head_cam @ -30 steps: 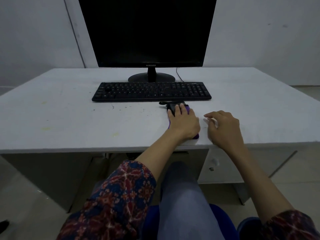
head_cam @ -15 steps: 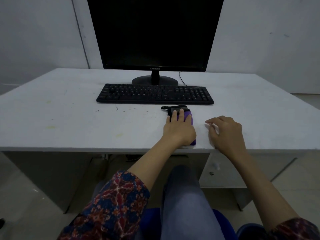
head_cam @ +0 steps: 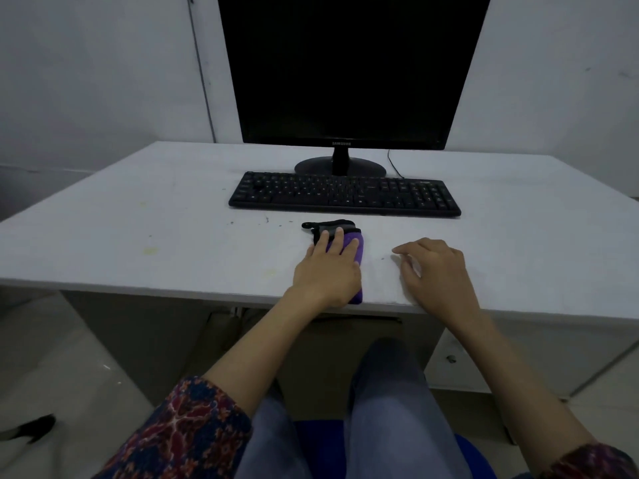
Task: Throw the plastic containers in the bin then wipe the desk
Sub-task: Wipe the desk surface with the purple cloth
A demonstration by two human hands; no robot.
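Seated at the near edge of the bench (head_cam: 103, 236), knees and a blue chair seat just below. No plastic containers anywhere in view, and no bin either; judged from that, first half of the task probably done, though not provable from this view alone. Wiping stage now in hand, with much left: yellowish stains and dark specks on the left part of the surface, not yet reached.

Left hand (head_cam: 328, 271) flat and spread, fingers straight, pressing down on a purple cloth (head_cam: 359, 252) with a black-and-grey end; cloth lying from the front edge toward the keyboard, mostly covered by the palm. Pressed rather than clutched.

Right hand (head_cam: 439, 271) just beside, to the right, fingers loosely curled, tips touching or nearly touching the surface; a small pale patch under them, too unclear to name. Nothing plainly gripped.

Farther back, black keyboard (head_cam: 345, 193) near the cloth's far end but apart from it. Behind that, dark monitor (head_cam: 345, 70) on its round stand, against a pale wall.
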